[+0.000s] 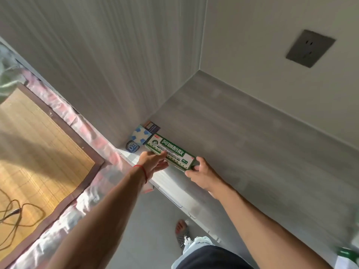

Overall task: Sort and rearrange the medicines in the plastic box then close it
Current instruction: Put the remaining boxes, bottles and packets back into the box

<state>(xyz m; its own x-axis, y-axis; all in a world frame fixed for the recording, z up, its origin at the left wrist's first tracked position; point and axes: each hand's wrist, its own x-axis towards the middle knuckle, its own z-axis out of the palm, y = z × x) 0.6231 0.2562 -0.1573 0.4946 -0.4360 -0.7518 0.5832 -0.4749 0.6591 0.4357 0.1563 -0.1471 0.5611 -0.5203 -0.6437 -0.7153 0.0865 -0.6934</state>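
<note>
Here, long green-and-white cardboard medicine box [170, 151] lies flat at front edge of grey wood-grain countertop [242, 136], near left corner. Right hand [202, 174] pinches its right end with curled fingers. Left hand [153, 162], red string at wrist, fingers straight, presses its left end. Just behind: blue-and-white patterned small box [140, 136], dark flat packet [152, 127], round blue tin [132, 146]. Grey wall socket [310, 48] well apart.

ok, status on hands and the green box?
Left hand open, touching green box. Right hand pinches its near end. Small packs crowd the corner behind.
</note>
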